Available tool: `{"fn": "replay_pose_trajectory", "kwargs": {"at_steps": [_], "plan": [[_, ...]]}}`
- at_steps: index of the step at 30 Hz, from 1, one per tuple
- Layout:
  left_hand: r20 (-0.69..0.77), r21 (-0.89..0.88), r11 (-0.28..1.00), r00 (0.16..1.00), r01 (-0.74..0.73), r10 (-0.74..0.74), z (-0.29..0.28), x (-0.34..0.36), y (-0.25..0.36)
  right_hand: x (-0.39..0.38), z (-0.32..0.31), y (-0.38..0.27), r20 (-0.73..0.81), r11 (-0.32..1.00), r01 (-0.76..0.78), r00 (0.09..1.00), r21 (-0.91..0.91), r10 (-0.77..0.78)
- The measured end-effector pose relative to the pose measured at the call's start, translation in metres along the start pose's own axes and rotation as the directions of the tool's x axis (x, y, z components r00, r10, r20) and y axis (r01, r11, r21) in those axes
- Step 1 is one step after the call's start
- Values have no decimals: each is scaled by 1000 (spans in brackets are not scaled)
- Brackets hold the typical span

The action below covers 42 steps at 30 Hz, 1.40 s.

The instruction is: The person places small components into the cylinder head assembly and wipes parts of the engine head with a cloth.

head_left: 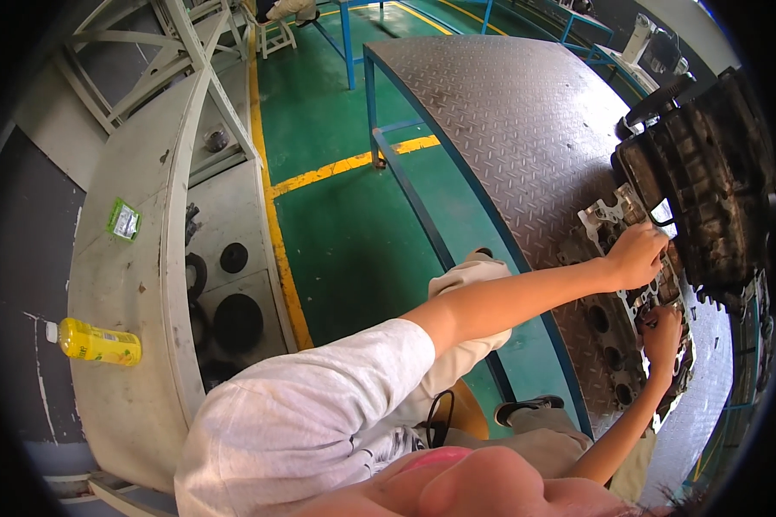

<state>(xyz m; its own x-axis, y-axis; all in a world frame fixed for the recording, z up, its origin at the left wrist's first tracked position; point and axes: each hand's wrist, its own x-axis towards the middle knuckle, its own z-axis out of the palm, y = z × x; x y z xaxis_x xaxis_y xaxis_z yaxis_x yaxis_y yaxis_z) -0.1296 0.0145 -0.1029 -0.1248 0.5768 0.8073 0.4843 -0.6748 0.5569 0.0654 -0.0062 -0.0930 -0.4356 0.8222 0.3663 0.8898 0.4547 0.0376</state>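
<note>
A metal cylinder head (614,338) with round ports along its side lies on the patterned steel tabletop at the right. My left hand (636,257) is closed over its far part, fingers curled; whatever they grip is hidden. Closer to me, my right hand (662,338) rests at the same cylinder head with its fingers bent inward. A small dark part may be between those fingertips, too unclear to name. Just beyond both hands stands a large, dark, grimy engine block (707,177).
The steel-topped table (509,112) has a blue frame. To the left, a pale workbench (129,284) carries a yellow drink bottle (101,342) and a small green packet (124,221). Black round parts (237,323) lie on its lower shelf. Yellow lines mark the green floor (345,250).
</note>
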Motion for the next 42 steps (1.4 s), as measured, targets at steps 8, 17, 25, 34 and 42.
{"fn": "replay_pose_trajectory", "kwargs": {"at_steps": [8, 17, 25, 34, 42], "plan": [[37, 5, 1000, 999, 20, -20, 16, -7, 3, 16, 8, 1, 148, 955, -59, 989, 290, 16], [68, -11, 1000, 997, 29, -29, 31, -4, 16, 11, 19, 12, 112, 977, -30, 994, 212, 7], [112, -11, 1000, 993, 26, -25, 34, -4, 21, 4, 13, 11, 94, 958, -20, 996, 287, -7], [234, 14, 1000, 972, -4, 0, 31, -4, 18, 0, 3, 7, 105, 949, -24, 994, 313, -9], [453, -14, 992, 884, -121, 114, 43, -13, 7, 0, 9, 20, 156, 868, -101, 987, 487, 27]]}}
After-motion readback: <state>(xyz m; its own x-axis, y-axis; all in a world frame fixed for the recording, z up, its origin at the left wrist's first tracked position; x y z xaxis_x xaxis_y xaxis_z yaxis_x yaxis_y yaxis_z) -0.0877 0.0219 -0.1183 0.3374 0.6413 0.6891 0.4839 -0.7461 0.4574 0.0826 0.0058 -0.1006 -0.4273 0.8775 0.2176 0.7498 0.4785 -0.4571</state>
